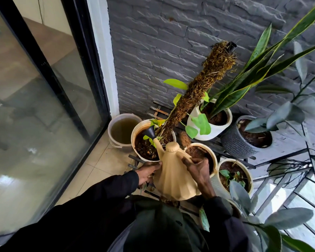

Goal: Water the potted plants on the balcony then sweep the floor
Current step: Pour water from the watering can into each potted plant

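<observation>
A beige ribbed watering can is tilted forward, and its black spout head hangs over the dark soil of a white pot. That pot holds a green-leaved vine on a tall moss pole. My right hand grips the can's upper right side. My left hand holds its lower left side. Several other pots stand close by: a cream pot behind the can, another with a small plant, a white pot with a snake plant, and a dark grey pot.
A pale bucket of murky water stands in the corner by the grey stone wall. A black-framed glass sliding door runs along the left. A dark metal slatted rack carries the pots. Beige floor tiles show in front.
</observation>
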